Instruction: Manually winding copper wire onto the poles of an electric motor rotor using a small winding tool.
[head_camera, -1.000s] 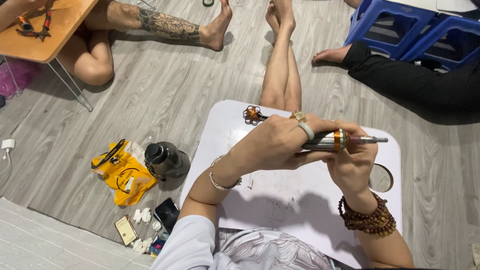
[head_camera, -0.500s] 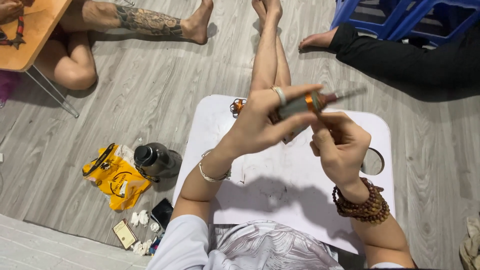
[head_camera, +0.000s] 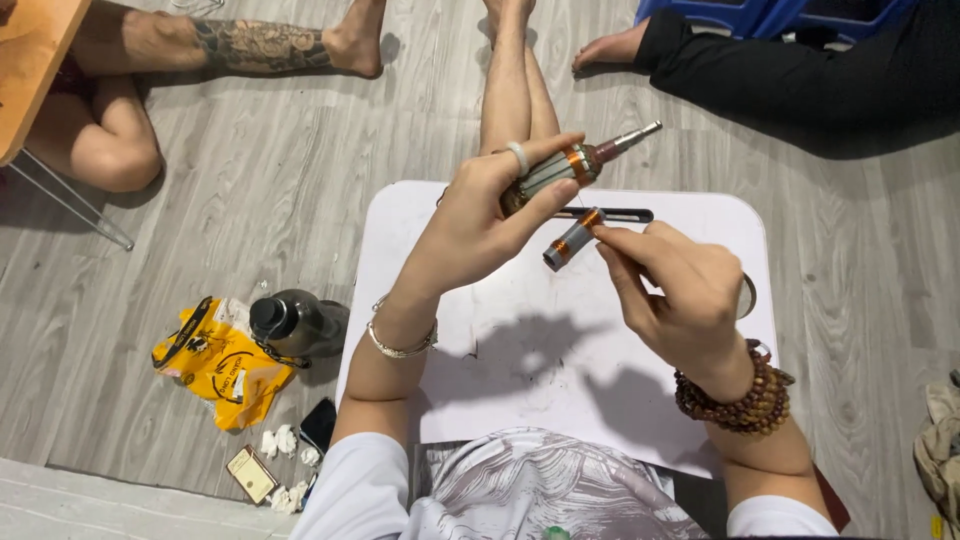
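My left hand (head_camera: 478, 225) grips a motor armature (head_camera: 570, 167), a cylinder with copper windings and a steel shaft pointing up and right, held above the white lap table (head_camera: 500, 320). My right hand (head_camera: 680, 290) pinches a small grey cylinder with an orange band (head_camera: 570, 240) just below the armature, its end tilted down and left. A thin black tool (head_camera: 615, 213) lies on the table behind my right fingers. A ring is on my left hand, a bracelet on that wrist, and wooden beads circle my right wrist.
On the wood floor at left lie a yellow pouch (head_camera: 215, 360), a dark bottle (head_camera: 295, 322), a phone (head_camera: 320, 425) and a small card (head_camera: 252, 473). Other people's bare legs (head_camera: 230, 45) and a black sleeve (head_camera: 780, 75) are ahead. A round metal lid (head_camera: 746, 297) sits at the table's right edge.
The armature has tilted so its shaft points up and right. My right hand has come off it and now pinches a small banded cylinder below it.
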